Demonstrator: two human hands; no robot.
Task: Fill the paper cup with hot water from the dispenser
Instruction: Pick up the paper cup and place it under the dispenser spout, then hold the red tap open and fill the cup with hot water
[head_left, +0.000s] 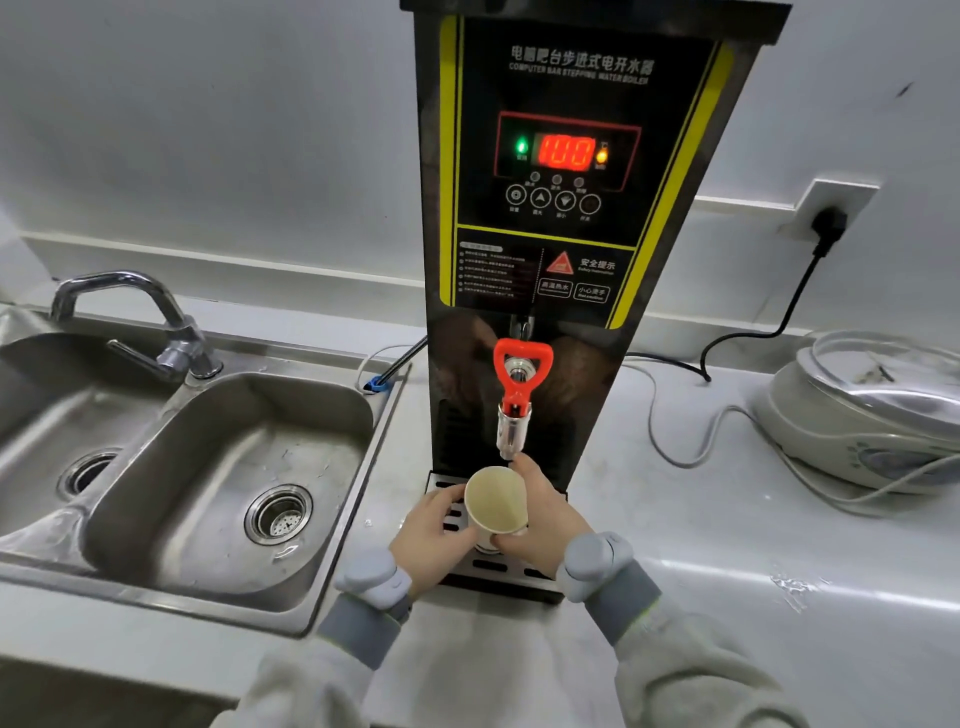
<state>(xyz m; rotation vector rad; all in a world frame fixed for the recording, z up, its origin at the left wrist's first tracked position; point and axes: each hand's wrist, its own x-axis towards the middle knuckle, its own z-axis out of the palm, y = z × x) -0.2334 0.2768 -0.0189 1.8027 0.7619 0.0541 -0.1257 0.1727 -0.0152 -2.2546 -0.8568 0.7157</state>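
- Both the left hand (434, 530) and right hand (545, 525) clasp the empty paper cup (496, 501) over the drip tray (498, 569), below the spout (511, 431).
- Risk: the display (565, 151) shows 100; a cup sitting off-centre under the red-handled tap (521, 371) could let water scald fingers.

steel sink (223, 467) w/ faucet (156, 322) left; cooker (872, 415), wall plug (829, 223) right.

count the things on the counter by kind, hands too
hands: 2 (left hand, right hand)
cup: 1
dispenser: 1
sink basins: 2 ()
faucet: 1
cooker: 1
total: 8
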